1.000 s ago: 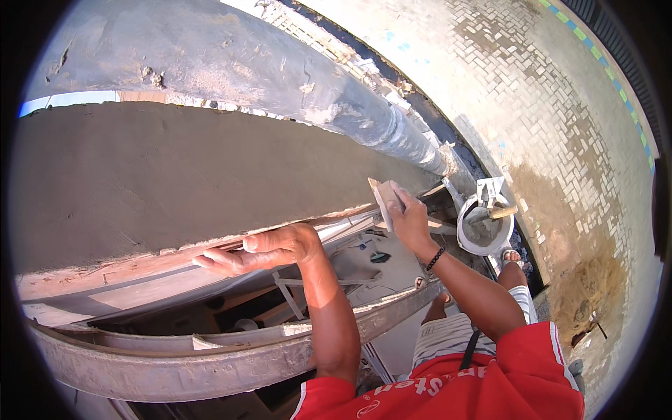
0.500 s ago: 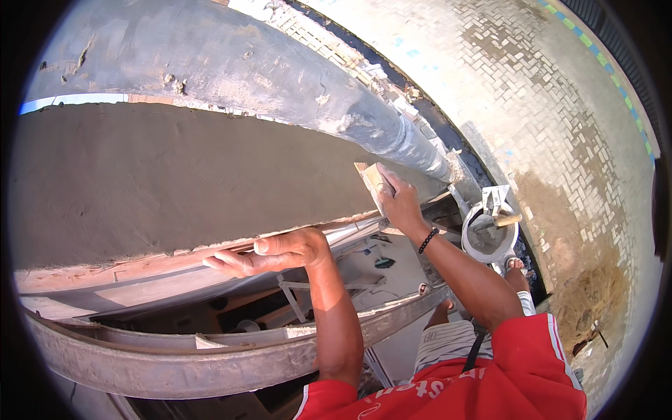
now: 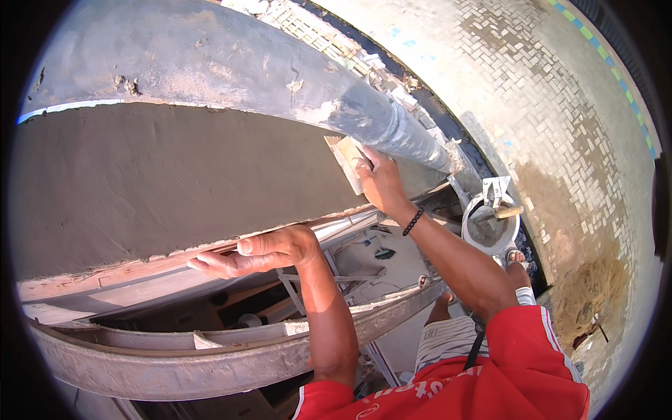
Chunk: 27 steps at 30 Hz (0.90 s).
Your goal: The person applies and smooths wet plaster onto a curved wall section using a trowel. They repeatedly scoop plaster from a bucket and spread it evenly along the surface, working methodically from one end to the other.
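My right hand [image 3: 378, 178] grips a light wooden float [image 3: 346, 157], its face on the wide band of smooth grey wet plaster [image 3: 168, 178], just below a large grey pipe-like beam [image 3: 210, 56]. My left hand [image 3: 259, 253] lies against the reddish underside edge [image 3: 119, 266] of the plastered band, fingers stretched out toward the left with nothing visible in them. To the right of my right forearm stands a white bucket [image 3: 490, 227] with grey mix, a metal tool and a wooden handle on it.
A curved dirty beam [image 3: 175, 374] runs under my left arm, over a lower level with a metal frame [image 3: 294, 294]. My sandalled feet are beside the bucket. Paving [image 3: 553, 126] with dirt patches lies far below at the right, beyond a dark gutter and rubble [image 3: 329, 42].
My right hand and the float have moved up and left along the plaster toward the big grey beam. My left hand stays at the band's lower edge, shifting only slightly.
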Available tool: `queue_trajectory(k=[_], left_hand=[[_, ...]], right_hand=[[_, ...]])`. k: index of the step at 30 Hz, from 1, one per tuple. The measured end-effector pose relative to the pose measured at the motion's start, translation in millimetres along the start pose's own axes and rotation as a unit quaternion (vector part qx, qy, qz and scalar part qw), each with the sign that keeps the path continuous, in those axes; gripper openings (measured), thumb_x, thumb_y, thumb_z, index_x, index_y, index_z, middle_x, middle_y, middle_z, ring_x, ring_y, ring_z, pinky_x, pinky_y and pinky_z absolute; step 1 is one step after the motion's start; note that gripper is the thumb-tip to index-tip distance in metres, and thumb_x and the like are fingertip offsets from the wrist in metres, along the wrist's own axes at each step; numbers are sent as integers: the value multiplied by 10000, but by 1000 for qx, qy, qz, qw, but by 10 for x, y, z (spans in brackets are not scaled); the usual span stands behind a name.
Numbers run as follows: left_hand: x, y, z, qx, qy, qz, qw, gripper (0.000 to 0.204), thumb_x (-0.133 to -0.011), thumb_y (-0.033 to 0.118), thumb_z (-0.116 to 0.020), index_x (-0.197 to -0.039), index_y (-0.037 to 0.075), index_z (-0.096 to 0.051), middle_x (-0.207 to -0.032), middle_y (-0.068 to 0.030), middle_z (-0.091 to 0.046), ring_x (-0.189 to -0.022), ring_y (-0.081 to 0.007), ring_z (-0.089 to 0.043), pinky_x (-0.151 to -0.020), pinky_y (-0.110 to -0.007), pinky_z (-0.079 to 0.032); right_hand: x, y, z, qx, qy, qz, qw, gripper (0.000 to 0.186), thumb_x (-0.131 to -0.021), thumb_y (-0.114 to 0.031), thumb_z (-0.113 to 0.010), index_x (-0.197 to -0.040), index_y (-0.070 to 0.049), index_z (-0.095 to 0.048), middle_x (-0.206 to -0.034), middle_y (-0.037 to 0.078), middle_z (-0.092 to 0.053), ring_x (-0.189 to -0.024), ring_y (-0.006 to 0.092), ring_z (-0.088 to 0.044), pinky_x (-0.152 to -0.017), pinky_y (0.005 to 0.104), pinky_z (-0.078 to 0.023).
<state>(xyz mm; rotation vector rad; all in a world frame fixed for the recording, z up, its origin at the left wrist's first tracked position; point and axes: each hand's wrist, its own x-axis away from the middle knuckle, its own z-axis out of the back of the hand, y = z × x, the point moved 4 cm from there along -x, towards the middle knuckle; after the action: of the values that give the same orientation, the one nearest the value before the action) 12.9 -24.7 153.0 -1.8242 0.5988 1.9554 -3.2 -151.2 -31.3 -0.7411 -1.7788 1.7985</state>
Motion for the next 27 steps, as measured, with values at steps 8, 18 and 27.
queue_trajectory(k=[8, 18, 27], left_hand=[[18, -27, -7, 11, -4, 5, 1000, 594, -1045, 417, -248, -1431, -33, -294, -1462, -240, -241, -1421, -375, -178, -1148, -547, -214], [-50, 9, 58, 124, -75, 9, 989, 475, -1029, 245, -369, -1413, -25, -295, -1491, -275, -106, -1418, -442, -120, -1116, -579, -220], [-665, 483, 1370, 168, -196, 85, 962, 714, -910, 198, -588, -1482, -1, -211, -1529, -278, -117, -1434, -413, -143, -1143, -555, -170]], right_hand=[[834, 410, 492, -15, -53, 37, 998, 416, -884, -70, -531, -1291, 12, -545, -1209, 234, -606, -1094, 396, -588, -955, 405, -460], [1576, 1182, 1269, -141, 26, -283, 948, 444, -898, -55, -589, -1332, 8, -528, -1163, 152, -651, -1013, 205, -618, -900, 316, -472], [1844, 1068, 1618, -182, -22, -314, 932, 475, -914, -49, -596, -1377, -23, -494, -844, 6, -623, -681, 66, -560, -526, 222, -436]])
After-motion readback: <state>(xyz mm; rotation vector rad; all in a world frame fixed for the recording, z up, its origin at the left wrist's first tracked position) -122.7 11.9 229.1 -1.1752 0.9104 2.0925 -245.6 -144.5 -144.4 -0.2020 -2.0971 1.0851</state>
